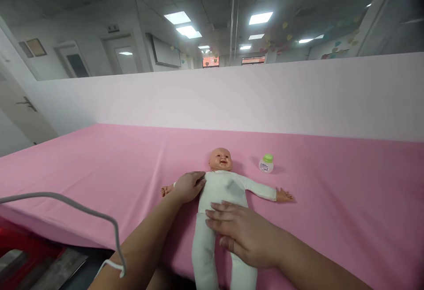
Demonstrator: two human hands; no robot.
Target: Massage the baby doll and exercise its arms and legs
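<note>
A baby doll (220,186) lies on its back on the pink sheet, wearing a white long-sleeved suit, its bald head at the far end. Its arms reach out to both sides. My left hand (190,187) is curled over the doll's arm at the shoulder on the left, hiding most of that sleeve. Across the doll's lower belly and hip, my right hand (243,232) rests palm down with its fingers stretched out. Right of the doll's head stands a small clear bottle (266,165) with a green cap and a printed label.
The pink sheet (109,162) covers a wide table against a low white wall (232,100) topped by glass. A grey cable (79,208) crosses at lower left near my forearm. Below the table edge is a red plastic stool (26,241). A door (26,108) stands at far left.
</note>
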